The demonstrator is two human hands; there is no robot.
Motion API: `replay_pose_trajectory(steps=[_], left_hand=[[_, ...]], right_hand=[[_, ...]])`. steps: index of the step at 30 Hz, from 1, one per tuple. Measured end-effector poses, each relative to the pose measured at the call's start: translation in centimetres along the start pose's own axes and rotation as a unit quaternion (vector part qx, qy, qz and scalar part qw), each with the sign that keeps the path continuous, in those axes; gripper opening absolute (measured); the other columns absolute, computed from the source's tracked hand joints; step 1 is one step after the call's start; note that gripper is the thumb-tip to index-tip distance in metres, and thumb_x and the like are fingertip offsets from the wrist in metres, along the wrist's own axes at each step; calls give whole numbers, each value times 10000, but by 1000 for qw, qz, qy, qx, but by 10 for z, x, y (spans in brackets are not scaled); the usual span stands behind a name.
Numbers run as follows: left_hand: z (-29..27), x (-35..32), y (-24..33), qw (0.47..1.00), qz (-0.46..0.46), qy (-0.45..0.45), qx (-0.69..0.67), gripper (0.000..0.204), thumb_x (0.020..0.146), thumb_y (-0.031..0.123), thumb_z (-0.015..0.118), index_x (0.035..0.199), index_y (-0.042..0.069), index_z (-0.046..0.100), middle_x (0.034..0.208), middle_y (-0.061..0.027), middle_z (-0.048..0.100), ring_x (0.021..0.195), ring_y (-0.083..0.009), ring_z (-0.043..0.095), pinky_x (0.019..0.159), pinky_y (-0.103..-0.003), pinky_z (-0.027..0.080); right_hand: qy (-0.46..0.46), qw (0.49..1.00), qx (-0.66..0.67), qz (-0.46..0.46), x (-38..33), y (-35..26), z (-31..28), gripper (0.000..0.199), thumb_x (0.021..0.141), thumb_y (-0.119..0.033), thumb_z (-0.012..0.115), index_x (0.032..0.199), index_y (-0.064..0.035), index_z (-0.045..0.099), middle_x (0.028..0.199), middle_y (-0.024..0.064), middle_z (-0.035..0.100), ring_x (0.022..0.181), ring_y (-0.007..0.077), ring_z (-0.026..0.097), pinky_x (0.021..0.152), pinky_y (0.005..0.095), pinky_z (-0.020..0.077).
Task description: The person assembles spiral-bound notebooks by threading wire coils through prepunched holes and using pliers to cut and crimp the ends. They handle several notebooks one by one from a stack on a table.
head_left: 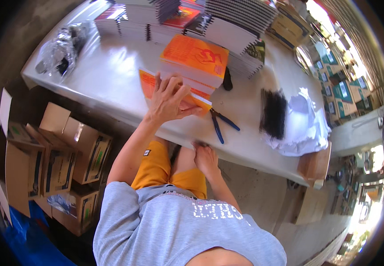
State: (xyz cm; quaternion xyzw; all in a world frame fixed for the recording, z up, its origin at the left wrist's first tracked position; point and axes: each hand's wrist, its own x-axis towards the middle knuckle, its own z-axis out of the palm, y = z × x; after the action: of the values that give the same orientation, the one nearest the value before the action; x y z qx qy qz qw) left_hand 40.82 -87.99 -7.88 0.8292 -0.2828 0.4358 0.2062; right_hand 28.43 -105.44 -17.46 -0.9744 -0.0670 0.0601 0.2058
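My left hand (169, 98) is closed on an orange-covered book (148, 84) at the table's near edge, thumb toward its right end and fingers over the top. The book is tilted and partly hidden by the hand. Right behind it rises a stack of orange-covered books (194, 53). Low by the table's front edge, above my lap, my right hand (206, 160) has its fingers curled together. Something small and dark shows at its fingertips, too blurred to name. A pair of pliers with blue handles (218, 126) lies on the table beside the book, handles spread.
Spiral-bound books (240, 37) stand in tall stacks at the back. A bundle of black binding coils (273, 114) and crumpled white plastic (300, 126) lie on the right. Clear plastic (65, 46) rests far left. Cardboard boxes (59, 164) crowd the floor on the left.
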Motion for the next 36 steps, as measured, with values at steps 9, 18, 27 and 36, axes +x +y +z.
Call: replay_pose_trajectory(steps=[9, 18, 27, 36], left_hand=[[43, -7, 19, 995, -63, 72, -30, 678, 493, 553, 786, 885, 107, 459, 991, -81, 469, 1062, -299, 425, 959, -574, 223], [35, -2, 4, 998, -15, 42, -36, 679, 506, 479, 796, 997, 145, 466, 1030, -61, 434, 1078, -291, 404, 1007, -581, 176], [37, 0, 6, 997, -30, 52, -39, 636, 508, 416, 786, 981, 142, 462, 1014, -87, 445, 1062, -301, 411, 1010, -586, 170], [34, 7, 8, 990, -22, 38, -131, 519, 548, 335, 749, 944, 111, 498, 877, -73, 440, 930, -284, 451, 955, -547, 284]], right_hand=[[84, 995, 40, 16, -22, 0, 7, 314, 815, -26, 493, 1097, -99, 613, 1011, 164, 628, 899, 339, 604, 763, 423, 490], [157, 924, 348, 38, -21, -22, -124, 251, 868, -98, 576, 1111, -50, 617, 886, 91, 630, 819, 135, 574, 754, 250, 445], [262, 912, 312, -45, 37, -29, -160, 221, 791, -51, 655, 1009, -75, 679, 882, 74, 617, 789, 157, 582, 708, 255, 456], [240, 917, 304, -97, 65, -37, -159, 229, 730, 42, 673, 939, -52, 683, 891, 43, 601, 787, 125, 578, 707, 244, 469]])
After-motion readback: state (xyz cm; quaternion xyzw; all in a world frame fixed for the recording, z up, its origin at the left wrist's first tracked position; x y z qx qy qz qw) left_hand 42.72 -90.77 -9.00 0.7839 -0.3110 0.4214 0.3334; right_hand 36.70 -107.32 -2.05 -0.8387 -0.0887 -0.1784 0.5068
